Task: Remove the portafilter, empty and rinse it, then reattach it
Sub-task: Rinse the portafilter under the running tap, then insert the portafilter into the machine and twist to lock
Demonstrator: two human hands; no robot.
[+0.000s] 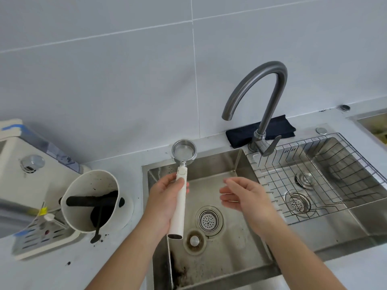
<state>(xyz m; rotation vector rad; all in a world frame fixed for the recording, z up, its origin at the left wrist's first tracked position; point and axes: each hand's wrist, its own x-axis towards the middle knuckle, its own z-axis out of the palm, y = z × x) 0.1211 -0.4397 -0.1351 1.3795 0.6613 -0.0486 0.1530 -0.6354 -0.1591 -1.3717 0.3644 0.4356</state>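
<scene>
My left hand (165, 197) grips the white handle of the portafilter (181, 181) over the left edge of the steel sink (228, 248). Its metal basket points away from me, upright, and looks empty and shiny inside. My right hand (243, 195) hovers over the sink basin to the right of the portafilter, fingers spread, holding nothing. The grey faucet (259, 97) arches above and behind, its spout to the upper right of the basket; no water runs. The white espresso machine (31, 172) stands at the far left.
A white knock box (92, 197) with a black bar and dark coffee grounds sits left of the sink. A wire rack (326, 176) fills the right basin. A dark cloth (261, 130) lies behind the faucet. Loose grounds dot the counter.
</scene>
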